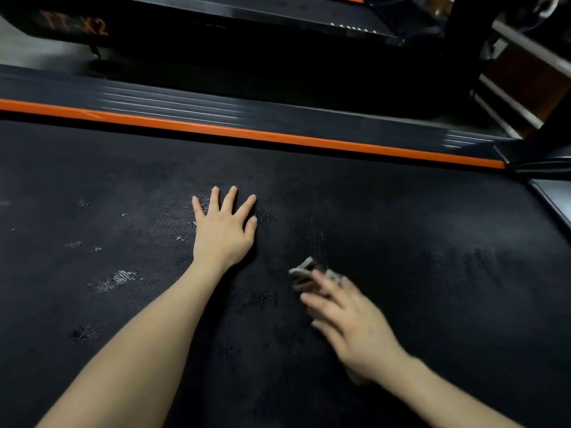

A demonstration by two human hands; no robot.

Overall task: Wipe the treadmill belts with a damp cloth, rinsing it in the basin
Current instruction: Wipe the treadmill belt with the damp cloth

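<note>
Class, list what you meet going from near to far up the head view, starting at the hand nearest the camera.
Right hand → left hand → orange strip → ribbed side rail → neighbouring treadmill.

Motion blur is smearing the right hand (349,322); its fingers (324,288) are covering most of the grey cloth (301,270).

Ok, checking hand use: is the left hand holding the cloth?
No, the left hand lies flat on the treadmill belt, while the cloth sits under the right hand.
</note>
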